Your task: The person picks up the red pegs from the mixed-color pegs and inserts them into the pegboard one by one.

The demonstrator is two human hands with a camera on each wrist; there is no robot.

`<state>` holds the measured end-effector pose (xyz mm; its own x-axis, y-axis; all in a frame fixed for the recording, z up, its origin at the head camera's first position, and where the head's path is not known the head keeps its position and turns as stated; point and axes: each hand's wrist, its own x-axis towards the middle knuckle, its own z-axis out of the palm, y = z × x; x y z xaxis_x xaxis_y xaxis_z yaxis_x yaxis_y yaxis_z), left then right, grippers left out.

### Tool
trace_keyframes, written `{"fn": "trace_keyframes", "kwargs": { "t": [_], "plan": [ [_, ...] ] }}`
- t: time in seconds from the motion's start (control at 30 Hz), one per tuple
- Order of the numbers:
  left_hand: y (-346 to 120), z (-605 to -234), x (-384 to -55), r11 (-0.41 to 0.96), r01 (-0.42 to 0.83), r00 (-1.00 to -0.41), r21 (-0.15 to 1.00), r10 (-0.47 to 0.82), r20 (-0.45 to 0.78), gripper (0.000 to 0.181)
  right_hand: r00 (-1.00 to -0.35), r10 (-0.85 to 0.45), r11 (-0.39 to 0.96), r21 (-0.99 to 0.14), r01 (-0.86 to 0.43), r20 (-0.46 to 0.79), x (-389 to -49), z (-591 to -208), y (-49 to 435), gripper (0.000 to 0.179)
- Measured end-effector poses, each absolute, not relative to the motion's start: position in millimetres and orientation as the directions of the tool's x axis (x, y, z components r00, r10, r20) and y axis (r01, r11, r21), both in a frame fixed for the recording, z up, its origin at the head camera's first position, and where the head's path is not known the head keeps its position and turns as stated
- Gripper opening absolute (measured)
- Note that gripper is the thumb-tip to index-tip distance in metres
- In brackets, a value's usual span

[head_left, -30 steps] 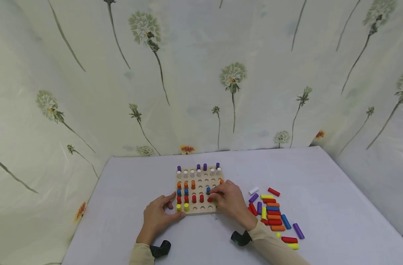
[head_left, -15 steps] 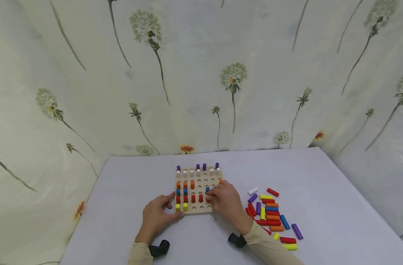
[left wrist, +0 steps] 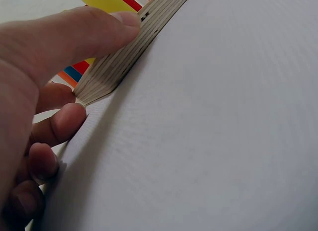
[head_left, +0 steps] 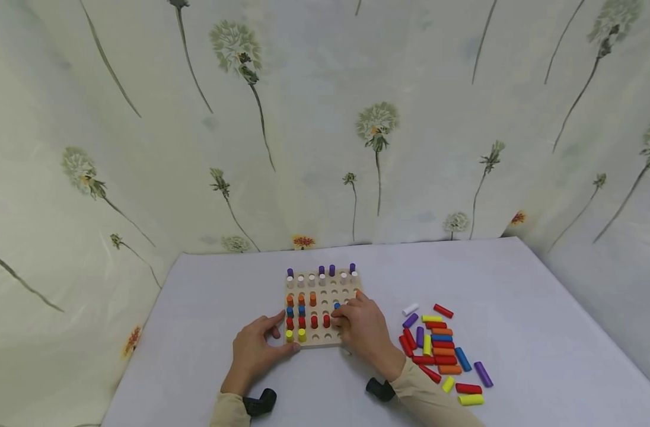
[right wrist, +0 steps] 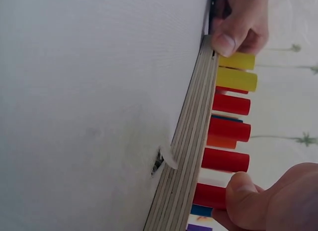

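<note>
A wooden pegboard (head_left: 319, 343) lies on the table, with upright purple, white, orange, blue, red and yellow pegs in rows of holes. My left hand (head_left: 254, 349) holds its near left corner, thumb on the front edge and fingers at the left side; the left wrist view shows the thumb on the layered edge (left wrist: 114, 67). Over the board's right part, my right hand (head_left: 369, 332) pinches a red peg (right wrist: 208, 196) standing in the red row, beside another red peg (right wrist: 225, 160). From the head view, this hand hides that peg and the board's near right corner.
Loose pegs lie to the right of the board, among them red (head_left: 468, 388), yellow (head_left: 471, 400), purple (head_left: 483, 374), blue (head_left: 462, 359) and white (head_left: 410, 309) ones. A dandelion-patterned curtain (head_left: 303, 148) stands behind the white table (head_left: 239, 276).
My right hand has lowered slightly over the red peg, which was visible at the fingertips and is now hidden in the head view. My left hand stays on the board's corner.
</note>
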<state>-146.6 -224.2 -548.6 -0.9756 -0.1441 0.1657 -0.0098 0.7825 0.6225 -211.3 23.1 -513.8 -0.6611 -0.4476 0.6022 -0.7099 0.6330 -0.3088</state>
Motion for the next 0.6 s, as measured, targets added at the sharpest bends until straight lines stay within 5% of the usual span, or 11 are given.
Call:
{"fn": "trace_keyframes", "kwargs": {
  "t": [0.6],
  "plan": [
    [-224.4, -547.9, -147.3, 0.773, -0.015, -0.977, 0.635, -0.147, 0.156, 0.079, -0.710, -0.397, 0.646, -0.372, -0.666, 0.581, -207.2, -518.0, 24.5, 0.009]
  ]
}}
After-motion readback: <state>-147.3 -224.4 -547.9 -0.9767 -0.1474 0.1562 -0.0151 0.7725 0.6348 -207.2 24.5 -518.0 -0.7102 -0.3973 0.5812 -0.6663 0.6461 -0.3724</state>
